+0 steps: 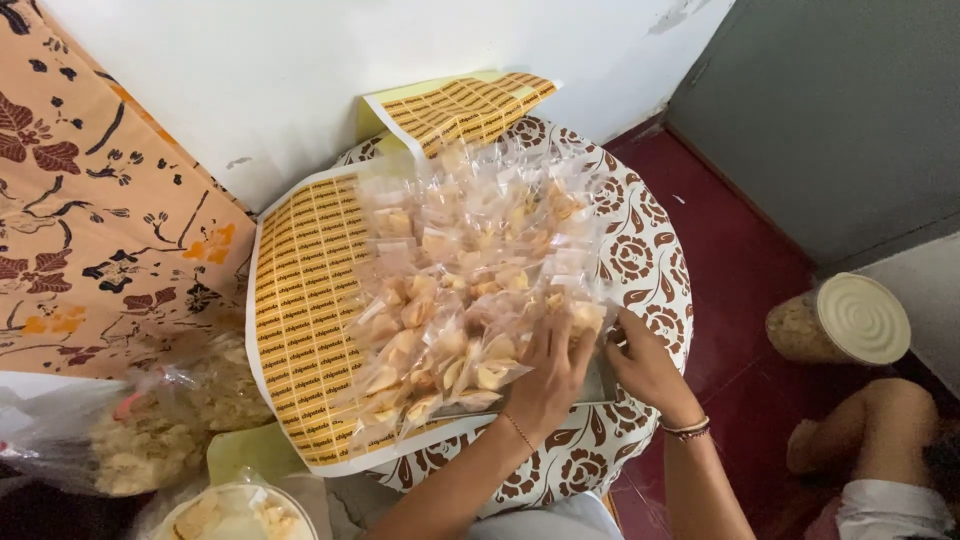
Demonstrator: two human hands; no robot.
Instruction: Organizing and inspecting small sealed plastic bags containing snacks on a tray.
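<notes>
A heap of small clear packets of pale yellow chips (pixel 455 290) lies on a sheet of yellow and brown printed labels (pixel 300 300). The sheet covers a round tray with a brown floral pattern (pixel 650 260). My left hand (pixel 548 378) lies flat on the near right of the heap, fingers spread over the packets. My right hand (pixel 643 362) is right beside it at the heap's edge, fingers curled on a packet (pixel 585 320). A flat grey metal piece (pixel 598 385) shows between the two hands. Both wrists wear thin bracelets.
A second label sheet (pixel 470 105) leans on the white wall behind. A big clear bag of chips (pixel 150 435) and a bowl of chips (pixel 235 515) sit at lower left, with patterned orange cloth (pixel 90 200) beside. A lidded jar (pixel 840 320) stands on the red floor; another person's leg (pixel 880 430) is at lower right.
</notes>
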